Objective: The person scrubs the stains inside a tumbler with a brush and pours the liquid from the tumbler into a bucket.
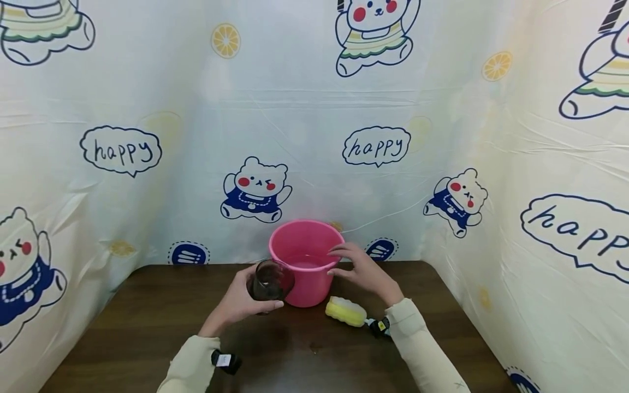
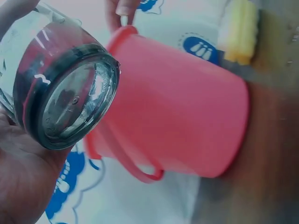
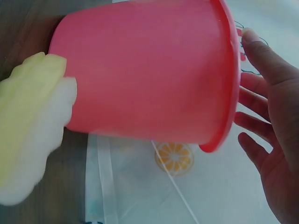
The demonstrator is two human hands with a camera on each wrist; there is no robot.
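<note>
A dark, see-through glass cup [image 1: 268,281] is gripped in my left hand [image 1: 237,299], just left of the pink bucket [image 1: 309,285]. In the left wrist view the thick base of the glass [image 2: 77,100] faces the camera, with the bucket's wall behind it. My right hand [image 1: 362,271] is at the bucket's right rim, fingers spread and slightly bent. From the right wrist view, the right hand [image 3: 280,112] holds nothing, its fingertips close to the rim; whether they touch it I cannot tell. Some liquid seems to lie inside the bucket.
A yellow and white sponge brush [image 1: 346,311] lies on the dark wooden table [image 1: 147,327], right of the bucket and below my right wrist. Behind the table hangs a white curtain [image 1: 304,109] printed with bears. The bucket's handle [image 2: 135,168] hangs down its side.
</note>
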